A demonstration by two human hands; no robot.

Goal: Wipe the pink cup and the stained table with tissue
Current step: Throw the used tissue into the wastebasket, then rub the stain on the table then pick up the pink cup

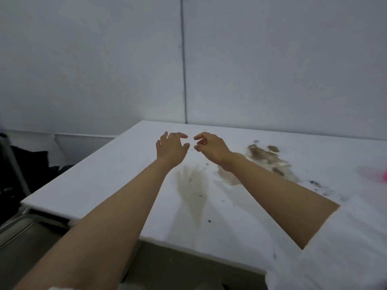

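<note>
A white table (pixel 109 168) carries a brown stain (pixel 266 158) with dark crumbs at its right middle, and a fainter brownish smear (pixel 192 185) nearer me. A sliver of the pink cup (pixel 385 174) shows at the far right edge, mostly cut off. My left hand (pixel 171 146) and my right hand (pixel 211 146) hover side by side above the table's far middle, fingertips almost meeting. Both have loosely curled fingers and hold nothing. No tissue is in view.
A grey wall (pixel 104 59) with a vertical seam stands behind the table. Left of the table are a metal frame (pixel 14 164) and dark items (pixel 31 162). The table's near edge runs diagonally above a brownish floor (pixel 178 266).
</note>
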